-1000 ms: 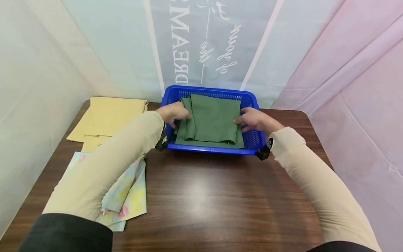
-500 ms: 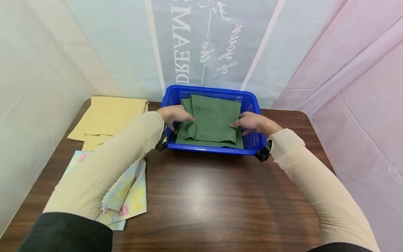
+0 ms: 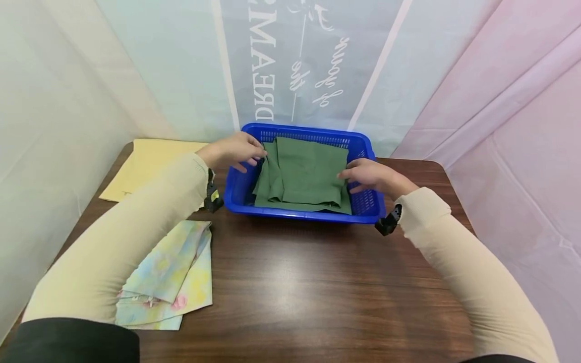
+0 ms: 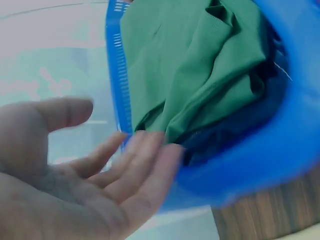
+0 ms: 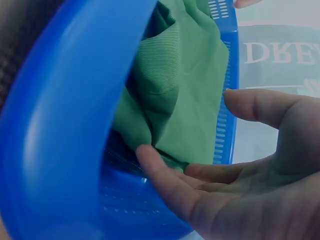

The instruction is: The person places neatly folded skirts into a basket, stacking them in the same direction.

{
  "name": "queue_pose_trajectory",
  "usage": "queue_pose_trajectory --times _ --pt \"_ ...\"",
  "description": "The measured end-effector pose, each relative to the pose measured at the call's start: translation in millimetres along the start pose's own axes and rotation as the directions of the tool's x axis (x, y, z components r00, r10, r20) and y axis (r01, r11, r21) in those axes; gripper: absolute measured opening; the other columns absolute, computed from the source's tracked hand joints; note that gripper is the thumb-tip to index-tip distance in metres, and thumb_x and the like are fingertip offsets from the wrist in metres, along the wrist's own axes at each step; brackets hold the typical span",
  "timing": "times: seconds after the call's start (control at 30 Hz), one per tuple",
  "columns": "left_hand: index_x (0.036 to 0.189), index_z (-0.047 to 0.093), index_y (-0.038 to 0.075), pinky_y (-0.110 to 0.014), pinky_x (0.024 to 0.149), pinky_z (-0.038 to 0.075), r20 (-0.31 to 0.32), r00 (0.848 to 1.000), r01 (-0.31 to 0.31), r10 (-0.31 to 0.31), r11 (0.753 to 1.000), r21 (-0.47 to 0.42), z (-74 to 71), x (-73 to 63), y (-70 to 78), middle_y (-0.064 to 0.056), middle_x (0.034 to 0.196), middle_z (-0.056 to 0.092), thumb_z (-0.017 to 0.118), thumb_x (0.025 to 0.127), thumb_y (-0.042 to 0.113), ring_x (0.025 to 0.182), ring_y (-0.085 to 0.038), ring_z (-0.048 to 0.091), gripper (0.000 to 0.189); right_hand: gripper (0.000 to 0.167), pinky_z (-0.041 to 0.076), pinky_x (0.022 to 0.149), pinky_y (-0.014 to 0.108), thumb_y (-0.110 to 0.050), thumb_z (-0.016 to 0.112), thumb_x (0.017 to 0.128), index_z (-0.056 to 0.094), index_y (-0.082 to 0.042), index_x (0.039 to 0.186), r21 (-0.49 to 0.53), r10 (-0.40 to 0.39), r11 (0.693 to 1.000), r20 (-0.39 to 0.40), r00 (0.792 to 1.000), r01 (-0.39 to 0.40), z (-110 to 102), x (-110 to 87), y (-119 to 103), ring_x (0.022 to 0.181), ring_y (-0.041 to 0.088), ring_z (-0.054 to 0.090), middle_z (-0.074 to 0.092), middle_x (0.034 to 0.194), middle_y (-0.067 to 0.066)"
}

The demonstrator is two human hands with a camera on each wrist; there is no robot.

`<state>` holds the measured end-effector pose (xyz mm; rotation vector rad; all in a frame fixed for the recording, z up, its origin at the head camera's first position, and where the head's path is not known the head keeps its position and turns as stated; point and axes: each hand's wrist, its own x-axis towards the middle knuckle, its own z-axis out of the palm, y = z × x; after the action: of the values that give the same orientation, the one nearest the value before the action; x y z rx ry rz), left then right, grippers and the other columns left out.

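A blue plastic basket [image 3: 290, 215] stands at the back of the table, with a folded green cloth [image 3: 313, 171] lying flat in it. My left hand [image 3: 238, 151] hovers over the basket's left rim, fingers loosely spread and holding nothing. In the left wrist view that hand [image 4: 105, 175] is partly blurred, its fingertips overlapping the edge of the green cloth [image 4: 180, 55]. Dark blue fabric [image 4: 235, 125] shows beneath. My right hand [image 3: 369, 175] reaches inside the right rim. In the right wrist view its extended fingers [image 5: 170, 185] are at the green cloth's side, with a ribbed band visible nearby.
Yellow folded cloth [image 3: 152, 159] lies at the table's back left, partly behind the left sleeve. Nearer the front lies a pastel floral cloth [image 3: 195, 292], also partly covered by the arm. A printed backdrop [image 3: 299, 60] hangs directly behind the basket and the brown wooden table [image 3: 317, 292].
My left hand has come away from the green cloth's left side, moving up and left to the basket rim. The right hand stays at the right side, and the green cloth has barely moved.
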<state>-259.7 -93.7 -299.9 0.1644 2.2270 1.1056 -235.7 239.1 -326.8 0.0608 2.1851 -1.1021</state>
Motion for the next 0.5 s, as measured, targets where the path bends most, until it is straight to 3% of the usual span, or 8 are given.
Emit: queue_pose_trajectory --times 0.1,0.23,0.37,0.5 --pt "0.147 0.044 -0.004 -0.045 0.098 0.054 -0.09 0.995 -0.051 0.049 0.998 -0.025 -9.5 -10.5 -10.7 -0.024 0.147 0.05 0.048 0.108 0.018 0.13 -0.035 0.055 0.045 0.073 0.044 0.111 0.051 -0.017 0.049 0.108 0.005 0.01 0.158 0.04 -0.013 0.999 0.01 1.0 0.013 -1 -5.4 2 0.149 0.044 0.025 0.019 0.163 0.031" --pt "0.141 0.046 -0.008 -0.038 0.087 0.059 -0.164 0.984 -0.076 0.071 0.997 -0.028 -25.6 -31.7 -36.8 -0.028 0.14 0.054 0.047 0.107 0.019 0.119 -0.035 0.06 0.043 0.073 0.044 0.11 0.051 -0.016 0.049 0.108 0.004 0.01 0.158 0.088 -0.064 0.994 0.025 0.998 0.061 -3 -14.7 6 0.148 0.044 0.029 0.022 0.161 0.032" --pt "0.146 0.04 -0.011 -0.046 0.092 0.058 -0.171 0.982 -0.076 0.078 0.997 0.016 -45.5 -56.5 -69.5 -0.033 0.144 0.049 0.046 0.109 0.023 0.125 -0.043 0.056 0.05 0.067 0.042 0.111 0.052 -0.012 0.045 0.108 0.008 0.011 0.158 0.155 -0.142 0.979 0.034 0.989 0.135 -1 -25.4 13 0.145 0.044 0.033 0.026 0.158 0.033" --pt "0.147 0.038 -0.013 -0.054 0.093 0.056 -0.149 0.987 -0.039 0.061 0.988 0.152 -59.9 -84.0 -104.7 -0.036 0.142 0.049 0.047 0.109 0.026 0.124 -0.049 0.055 0.054 0.061 0.044 0.11 0.05 -0.009 0.044 0.108 0.014 0.012 0.157 0.203 -0.194 0.962 0.022 0.981 0.186 6 -35.3 16 0.143 0.044 0.036 0.031 0.155 0.034"
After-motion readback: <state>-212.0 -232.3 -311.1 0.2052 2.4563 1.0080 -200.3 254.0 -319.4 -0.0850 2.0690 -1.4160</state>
